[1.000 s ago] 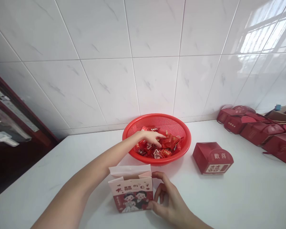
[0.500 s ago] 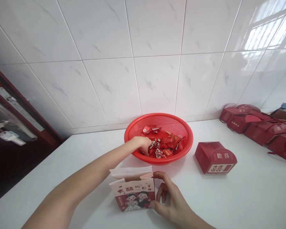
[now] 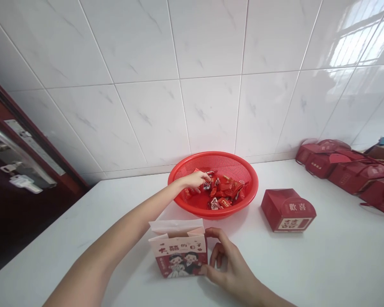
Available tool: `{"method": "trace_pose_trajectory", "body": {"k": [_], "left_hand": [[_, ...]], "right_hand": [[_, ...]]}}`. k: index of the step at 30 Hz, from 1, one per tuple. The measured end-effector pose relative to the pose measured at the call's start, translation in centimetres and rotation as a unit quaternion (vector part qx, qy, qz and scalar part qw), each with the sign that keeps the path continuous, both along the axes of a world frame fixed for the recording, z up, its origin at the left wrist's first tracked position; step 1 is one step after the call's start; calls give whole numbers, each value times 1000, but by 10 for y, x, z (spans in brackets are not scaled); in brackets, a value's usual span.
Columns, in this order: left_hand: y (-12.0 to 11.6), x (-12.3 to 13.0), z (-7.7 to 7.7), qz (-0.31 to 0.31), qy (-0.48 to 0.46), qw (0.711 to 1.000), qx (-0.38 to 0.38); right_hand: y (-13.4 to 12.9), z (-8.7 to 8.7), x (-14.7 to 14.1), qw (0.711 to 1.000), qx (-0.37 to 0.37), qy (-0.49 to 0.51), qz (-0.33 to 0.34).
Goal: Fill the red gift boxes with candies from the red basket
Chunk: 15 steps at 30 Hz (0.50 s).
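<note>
A red mesh basket (image 3: pixel 252 192) stands near the wall with several wrapped candies (image 3: pixel 227 189) in it. My left hand (image 3: pixel 195 179) reaches inside over the candies, fingers stretched out and somewhat apart, touching or just above a dark wrapper. In front of the basket an upright paper box (image 3: pixel 179 258) with a cartoon couple has its top flaps open. My right hand (image 3: pixel 225 264) grips its right side between thumb and fingers.
A closed red box (image 3: pixel 288 211) sits right of the basket. Several more red boxes (image 3: pixel 348 166) line the wall at the far right. At the left is a dark door with keys (image 3: pixel 25 182) in its lock. The white table (image 3: pixel 121 200) meets a tiled wall.
My left hand has moved up and slightly right within the basket, its fingers now more spread. Candies have shifted, baring the basket floor. My right hand keeps its hold on the box.
</note>
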<state>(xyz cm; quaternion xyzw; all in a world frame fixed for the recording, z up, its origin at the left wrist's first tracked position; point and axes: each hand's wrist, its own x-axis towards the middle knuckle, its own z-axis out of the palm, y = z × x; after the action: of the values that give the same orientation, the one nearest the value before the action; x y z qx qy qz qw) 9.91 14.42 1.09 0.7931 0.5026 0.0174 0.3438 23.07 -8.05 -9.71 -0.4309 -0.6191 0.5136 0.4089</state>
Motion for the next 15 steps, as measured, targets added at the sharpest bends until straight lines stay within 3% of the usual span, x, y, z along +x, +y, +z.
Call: {"method": "trace_pose_trajectory", "body": {"k": [5,15], "left_hand": [[-1,-1,0,-8,21,1000,19],[-3,-3,5,33,69,983,166]], "right_hand": [[1,-2,0,1000,6,-2,-2],[0,0,0,1000,4,-2,0]]}}
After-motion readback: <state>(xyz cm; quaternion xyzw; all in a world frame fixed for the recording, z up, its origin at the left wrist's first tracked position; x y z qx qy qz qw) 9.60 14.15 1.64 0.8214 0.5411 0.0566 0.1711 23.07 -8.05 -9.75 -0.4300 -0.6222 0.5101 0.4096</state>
